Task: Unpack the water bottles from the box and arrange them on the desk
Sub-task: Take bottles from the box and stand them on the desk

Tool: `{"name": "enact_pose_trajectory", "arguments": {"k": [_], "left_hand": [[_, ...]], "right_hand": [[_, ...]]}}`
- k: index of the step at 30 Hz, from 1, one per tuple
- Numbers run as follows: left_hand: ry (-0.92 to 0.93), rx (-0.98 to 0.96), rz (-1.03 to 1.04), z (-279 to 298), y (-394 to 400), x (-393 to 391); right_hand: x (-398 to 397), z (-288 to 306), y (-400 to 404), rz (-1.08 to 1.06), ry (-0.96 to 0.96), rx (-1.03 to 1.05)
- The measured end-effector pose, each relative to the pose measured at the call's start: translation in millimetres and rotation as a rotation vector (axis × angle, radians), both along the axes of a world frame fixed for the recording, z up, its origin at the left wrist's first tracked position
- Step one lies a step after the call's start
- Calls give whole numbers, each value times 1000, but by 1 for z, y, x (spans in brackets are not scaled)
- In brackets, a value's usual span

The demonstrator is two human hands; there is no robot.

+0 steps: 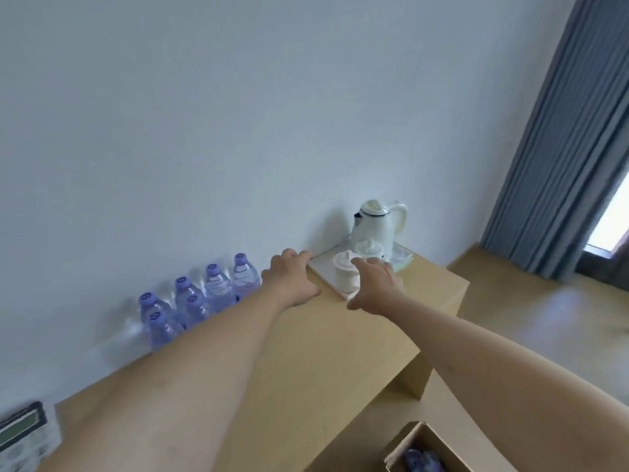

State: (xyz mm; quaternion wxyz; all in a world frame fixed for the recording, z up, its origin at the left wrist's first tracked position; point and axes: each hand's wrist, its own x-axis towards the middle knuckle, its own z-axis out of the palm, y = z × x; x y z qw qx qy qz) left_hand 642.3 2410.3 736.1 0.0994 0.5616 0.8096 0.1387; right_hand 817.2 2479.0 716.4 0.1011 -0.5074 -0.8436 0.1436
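Observation:
Several clear water bottles (pixel 190 301) with purple caps stand in two rows against the wall, on the left part of the wooden desk (pixel 306 352). The open cardboard box (pixel 405 444) sits low at the bottom right, with purple bottle tops (pixel 422 458) showing inside. Both arms stretch out to a white tray (pixel 323 267) at the desk's far right. My left hand (pixel 289 277) holds the tray's left edge, fingers curled at its far corner. My right hand (pixel 377 287) grips the near right edge, thumb under the front corner.
On the tray stand a white electric kettle (pixel 377 223) and two white lidded cups (pixel 345 274). The desk ends just right of the tray. A grey curtain (pixel 561 148) and a window are at the right. A small device with a screen (pixel 20 427) lies at the bottom left.

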Motion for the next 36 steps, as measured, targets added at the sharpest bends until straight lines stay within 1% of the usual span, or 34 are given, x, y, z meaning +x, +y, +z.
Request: {"name": "enact_pose_trajectory", "arguments": {"k": [4,9,14,18,23,29,32,36], "left_hand": [[-9,-23,-204,-17,52,91],[94,-160,-441,-53,104,212],[97,-285,-591,-105,136,319],[97,-379,-694,-158,155,382],[44,-496,-740,-251,164,419],[42,-688,-668,-377,154,414],[43,-778,-628,-443,149,407],[31,-832,-623,-528,142,409]], "right_hand": [[99,-18,14,-189,-21,-59],[225,-56,22,-429,-51,-189],[330,-109,25,-592,-74,-356],[388,-164,32,-672,-70,-519],[422,-263,27,-703,-83,-708],[433,-394,12,-707,-76,-917],[432,-460,3,-673,-101,-987],[430,-543,-5,-652,-136,-1034]]}}
